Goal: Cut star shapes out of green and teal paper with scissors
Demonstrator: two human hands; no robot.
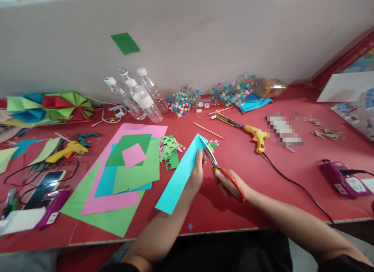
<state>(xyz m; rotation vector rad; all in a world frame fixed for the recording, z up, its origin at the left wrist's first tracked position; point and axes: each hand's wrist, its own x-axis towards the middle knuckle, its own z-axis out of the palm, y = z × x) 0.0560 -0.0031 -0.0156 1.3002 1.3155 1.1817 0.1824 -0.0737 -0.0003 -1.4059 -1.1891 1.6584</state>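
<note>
My left hand [198, 171] is closed on a long strip of bright blue paper [182, 176], which slants from upper right to lower left above the red table. In my right hand [229, 182] is a pair of scissors [216, 163] with red and yellow handles. Its blades meet the strip's upper end, just beyond my left fingers. Behind the strip lie green paper stars [169, 149] and a darker green scrap. Stacked coloured sheets [134, 186], green, pink and blue, spread to the left of my left hand.
Clear plastic bottles [143, 100] stand by the wall, near star-covered bundles [233, 90]. A yellow glue gun [257, 135] lies right of centre, its cord running to the front edge. Another glue gun [68, 150], a phone [43, 190] and purple power strips [344, 178] occupy the sides.
</note>
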